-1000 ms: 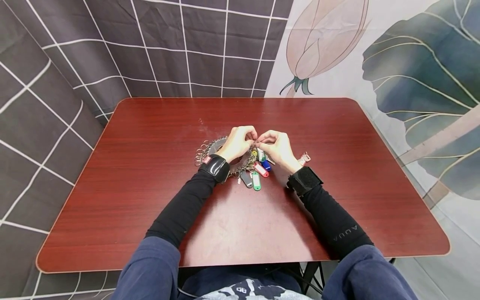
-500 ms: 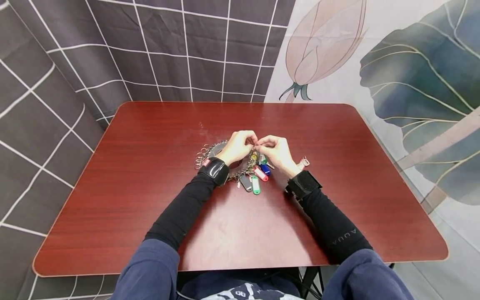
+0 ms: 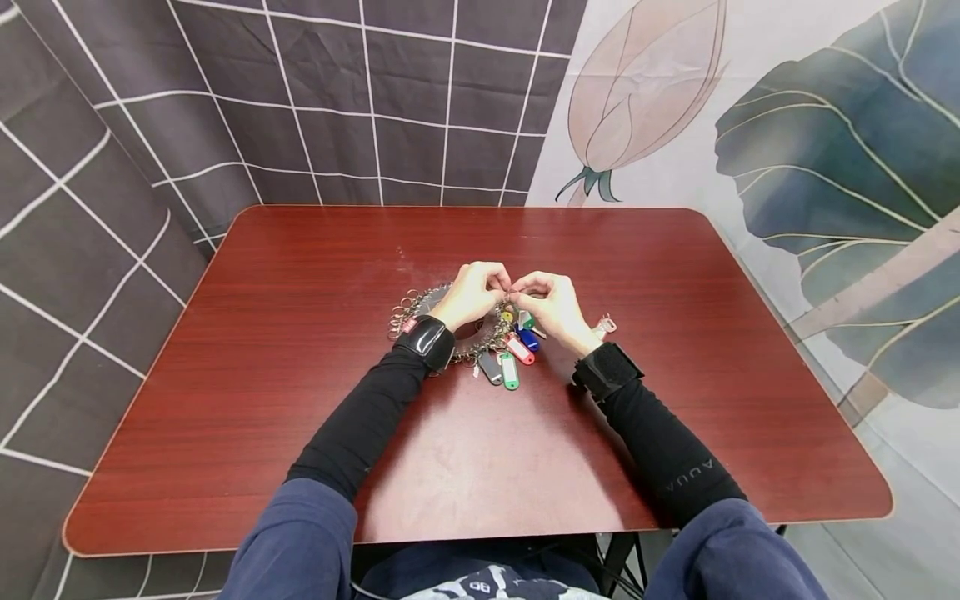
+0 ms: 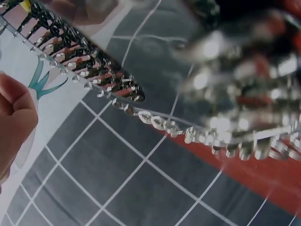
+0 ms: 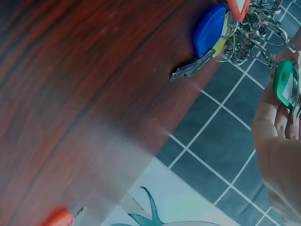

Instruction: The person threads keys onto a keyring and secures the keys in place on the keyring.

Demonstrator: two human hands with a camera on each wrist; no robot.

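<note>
Pinching a small metal piece [image 3: 512,292], too tiny to name, with left hand [image 3: 469,296] and right hand [image 3: 552,307], at the far right edge of the ring-fringed disc [image 3: 432,300], over the table [image 3: 570,467]. Barely shifted since half a second ago, near the blue tag [image 3: 528,338].

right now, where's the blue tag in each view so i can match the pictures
Head: just right of and below centre, the blue tag beside the red tag.
Left wrist: not in it.
Right wrist: near the top, right of centre.
Shared landmark: the grid cloth, upper left in head, lower part in left wrist, right side in right wrist.
</note>
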